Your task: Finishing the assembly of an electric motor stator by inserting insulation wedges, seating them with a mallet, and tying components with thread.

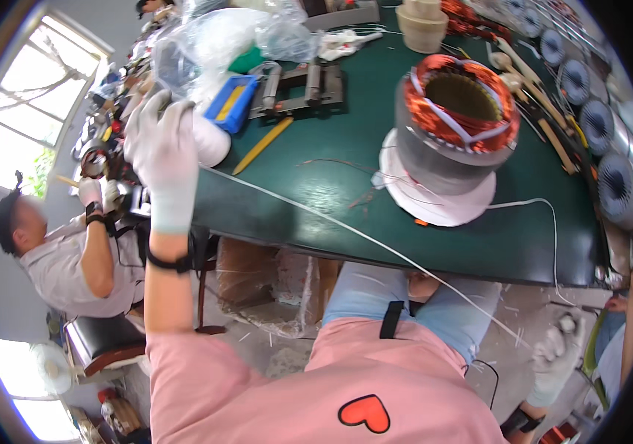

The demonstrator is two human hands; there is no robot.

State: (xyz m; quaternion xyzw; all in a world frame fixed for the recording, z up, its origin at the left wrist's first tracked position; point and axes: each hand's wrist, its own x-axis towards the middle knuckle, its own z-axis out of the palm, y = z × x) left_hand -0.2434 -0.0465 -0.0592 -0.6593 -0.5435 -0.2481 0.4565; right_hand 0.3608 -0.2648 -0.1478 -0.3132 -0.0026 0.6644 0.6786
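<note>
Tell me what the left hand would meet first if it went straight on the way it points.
Probably the clear plastic, just ahead of the left hand; depth is unclear, so the hand might pass over it.

We see a plain grey wall [125, 37] at the left, where daylight pours through a pale-framed upper window [28, 96] with green foliage [39, 175] outside; a lower window [4, 368] glows nearly white. Near it we make out a round white fan [53, 368] and a black-seated chair [109, 340]. A glossy dark-green worktable [331, 137] catches the light, and white scraps litter our grey floor [257, 354].
</note>
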